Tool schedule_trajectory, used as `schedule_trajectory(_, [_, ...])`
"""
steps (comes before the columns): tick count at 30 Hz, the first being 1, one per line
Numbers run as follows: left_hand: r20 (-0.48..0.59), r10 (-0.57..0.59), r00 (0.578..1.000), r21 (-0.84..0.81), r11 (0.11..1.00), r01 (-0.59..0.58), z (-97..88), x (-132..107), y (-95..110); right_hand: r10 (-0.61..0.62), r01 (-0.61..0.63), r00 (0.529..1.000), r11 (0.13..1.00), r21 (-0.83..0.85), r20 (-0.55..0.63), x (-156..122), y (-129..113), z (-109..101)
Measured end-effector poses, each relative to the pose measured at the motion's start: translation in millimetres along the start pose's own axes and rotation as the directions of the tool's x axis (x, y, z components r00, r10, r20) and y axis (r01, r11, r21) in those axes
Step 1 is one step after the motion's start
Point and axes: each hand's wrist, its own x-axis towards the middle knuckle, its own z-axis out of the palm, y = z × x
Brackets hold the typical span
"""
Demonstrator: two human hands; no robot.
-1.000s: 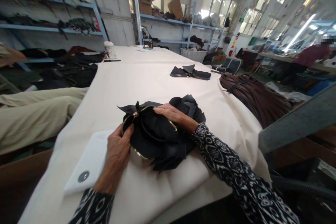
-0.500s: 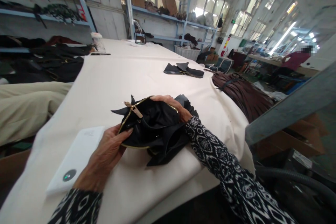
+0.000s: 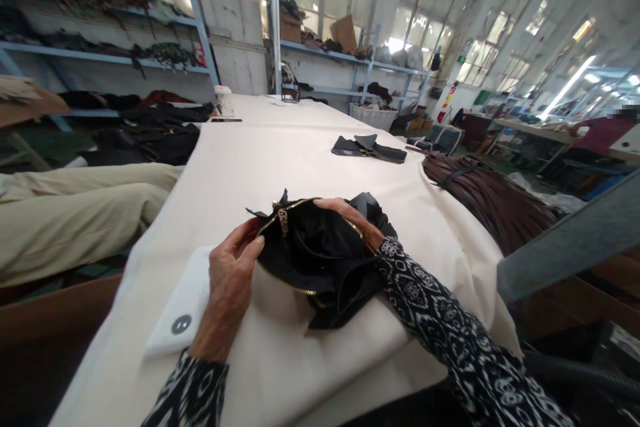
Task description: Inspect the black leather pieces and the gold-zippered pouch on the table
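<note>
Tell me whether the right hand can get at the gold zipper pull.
Probably yes: the right hand rests on the black zippered pouch, and the gold zipper pull sits on the same open rim past its fingertips, nothing between.

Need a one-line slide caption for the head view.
Head view: left hand and right hand hold open a black zip pouch on a cream cloth-covered table.

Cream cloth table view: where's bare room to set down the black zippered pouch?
Bare cream cloth stretches between the black zippered pouch and the farther black leather pieces. Crowded by the white rectangular pad at the left hand.
</note>
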Motion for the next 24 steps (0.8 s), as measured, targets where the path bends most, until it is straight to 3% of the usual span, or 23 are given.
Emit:
schedule_trajectory(5, [-0.182,-0.025,0.983,-0.236,0.972,-0.019,-3.4,7.2,2.7,0.068,-0.08,0.994,0.987,0.14,0.087,-1.0,-1.8,-0.8])
schedule_trajectory(9, [-0.319,0.008,0.948,-0.086,0.996,-0.037,-5.4,11.4,0.6,0.089,-0.106,0.989,0.983,0.152,0.115,-3.7,-1.1,2.3])
schedule_trajectory(12, [-0.319,0.053,0.946,0.057,0.998,-0.036,-7.5,12.5,-3.6,0.111,-0.137,0.979,0.979,0.149,0.173,-8.8,-0.5,6.9])
schedule_trajectory(16, [-0.284,0.086,0.955,0.118,0.992,-0.055,-10.8,13.3,-9.3,0.087,-0.12,0.967,0.985,0.125,0.239,-10.8,1.6,10.6])
schedule_trajectory(21, [-0.296,0.181,0.938,0.22,0.968,-0.118,-9.0,6.9,-4.3,0.12,-0.151,0.975,0.975,0.165,0.186,-0.4,9.4,10.0])
schedule_trajectory(24, [-0.271,0.278,0.922,0.361,0.917,-0.171,-8.1,0.0,2.4,0.09,-0.102,0.99,0.989,0.104,0.111,7.9,15.4,7.1])
